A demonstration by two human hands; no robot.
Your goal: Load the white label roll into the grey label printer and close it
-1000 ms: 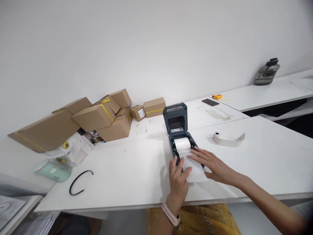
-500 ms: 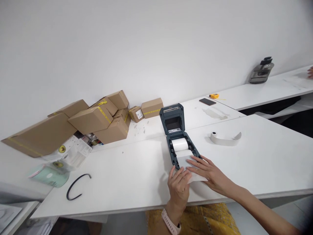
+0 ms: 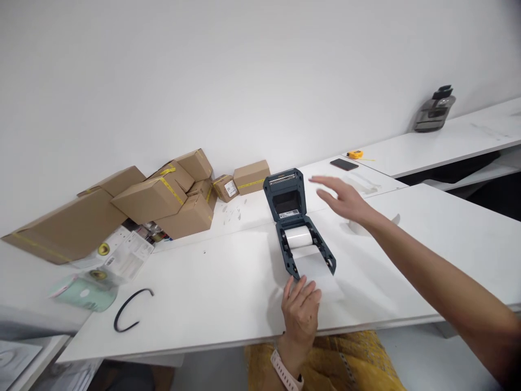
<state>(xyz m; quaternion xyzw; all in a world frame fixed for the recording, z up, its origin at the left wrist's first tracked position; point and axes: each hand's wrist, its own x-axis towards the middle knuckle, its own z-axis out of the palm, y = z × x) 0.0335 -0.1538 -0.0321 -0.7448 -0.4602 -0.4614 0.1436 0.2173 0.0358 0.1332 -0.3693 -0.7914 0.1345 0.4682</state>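
Note:
A dark blue-grey label printer (image 3: 282, 245) stands on the white table with its lid (image 3: 285, 196) tipped up and back. Inside it sits a white label roll (image 3: 298, 237), and a strip of label paper (image 3: 312, 264) runs from it out over the front edge. My left hand (image 3: 301, 309), fingers curled, holds the strip at the printer's front; the thumb is hidden. To the right of the raised lid my right hand (image 3: 342, 198) hangs in the air, fingers stretched out and holding nothing. Behind that forearm lies a loose curled paper strip (image 3: 359, 228), partly covered.
Cardboard boxes (image 3: 148, 198) are piled at the back left. A black curved band (image 3: 118, 315) and a mint-green container (image 3: 87, 293) lie at the left. Behind are a phone (image 3: 344, 164), a yellow tape measure (image 3: 355, 155) and a large bottle (image 3: 434, 113).
My right hand has let go of the label paper and risen away to beside the open lid. My left hand stays on the paper at the printer's front.

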